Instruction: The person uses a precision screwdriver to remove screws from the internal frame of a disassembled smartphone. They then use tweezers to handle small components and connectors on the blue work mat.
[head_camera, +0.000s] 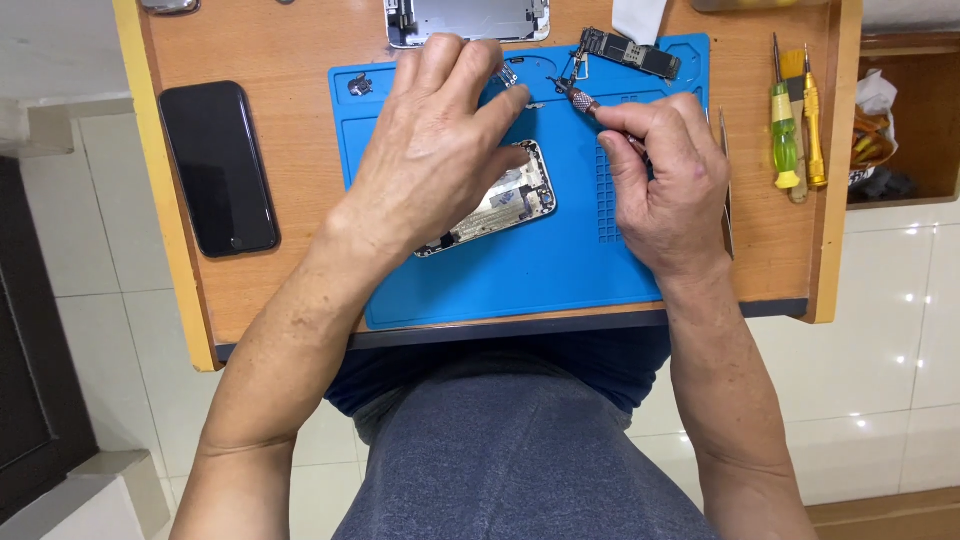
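While the left hand (440, 150) presses flat on the opened phone (500, 200) at the middle of the blue mat (560, 270), fingers spread, the right hand (665, 165) pinches a small screwdriver (585, 103), tip toward the mat's top edge. It looks like mid-disassembly, and the next move calls for a steady tip on a tiny part. Counted: one mat, one board (630, 52), one whole black phone (218, 165), two spare drivers (797, 125).

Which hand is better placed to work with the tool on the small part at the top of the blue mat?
The right hand. It already grips the screwdriver, whose tip sits at the small part. The left hand rests on the opened phone.
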